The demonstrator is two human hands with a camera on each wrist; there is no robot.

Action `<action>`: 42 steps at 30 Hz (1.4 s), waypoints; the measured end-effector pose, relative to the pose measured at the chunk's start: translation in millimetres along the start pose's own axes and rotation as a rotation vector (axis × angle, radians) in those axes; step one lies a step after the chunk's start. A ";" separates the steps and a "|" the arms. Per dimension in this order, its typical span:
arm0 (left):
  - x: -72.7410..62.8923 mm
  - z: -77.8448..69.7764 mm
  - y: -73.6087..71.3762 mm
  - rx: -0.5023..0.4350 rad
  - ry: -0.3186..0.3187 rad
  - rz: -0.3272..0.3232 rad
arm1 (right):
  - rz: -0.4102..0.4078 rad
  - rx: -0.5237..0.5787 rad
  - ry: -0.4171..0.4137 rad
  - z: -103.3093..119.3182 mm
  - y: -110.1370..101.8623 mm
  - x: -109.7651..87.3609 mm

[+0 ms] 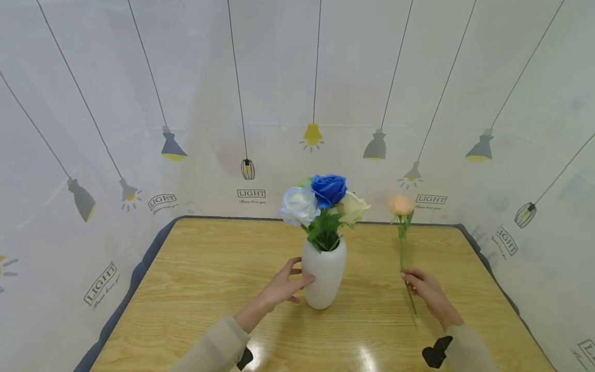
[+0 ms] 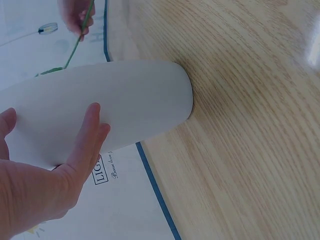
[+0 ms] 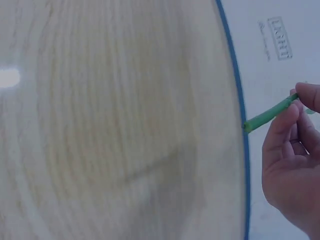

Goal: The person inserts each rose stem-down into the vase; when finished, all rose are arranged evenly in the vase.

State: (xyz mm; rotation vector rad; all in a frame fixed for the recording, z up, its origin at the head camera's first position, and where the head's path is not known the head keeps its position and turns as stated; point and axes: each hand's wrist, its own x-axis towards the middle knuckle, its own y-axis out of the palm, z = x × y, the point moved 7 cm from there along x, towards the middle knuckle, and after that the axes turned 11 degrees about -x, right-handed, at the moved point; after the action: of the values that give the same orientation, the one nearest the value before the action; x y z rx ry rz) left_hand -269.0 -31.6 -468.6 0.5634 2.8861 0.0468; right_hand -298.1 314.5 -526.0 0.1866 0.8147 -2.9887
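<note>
A white vase (image 1: 325, 276) stands on the wooden table with a blue rose (image 1: 329, 190), a pale blue rose (image 1: 299, 205) and a cream rose (image 1: 351, 208) in it, above green leaves. My left hand (image 1: 283, 285) rests on the vase's left side, thumb and fingers spread; in the left wrist view its straight fingers (image 2: 89, 132) touch the white wall. To the right, my right hand (image 1: 428, 290) pinches the lower stem of a peach-coloured flower (image 1: 401, 205), held upright with its bloom up. The cut stem end (image 3: 260, 120) sticks out past the fingertips in the right wrist view.
The wooden table (image 1: 209, 258) has a dark blue edge along its back and sides. Behind it hangs a pale cloth backdrop (image 1: 279, 77) printed with lamps and LIGHT labels. Glare spots show near the table's front.
</note>
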 end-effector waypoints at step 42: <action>-2.8 -4.6 1.4 -0.008 0.002 0.011 | -0.179 0.418 -0.765 248.3 8.4 -56.3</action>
State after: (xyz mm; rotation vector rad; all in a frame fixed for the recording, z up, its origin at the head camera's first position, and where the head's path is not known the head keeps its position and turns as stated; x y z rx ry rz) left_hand -266.9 -31.3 -463.5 0.5780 2.8839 0.0606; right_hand -267.9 181.4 -310.9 -0.9965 0.1256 -2.9373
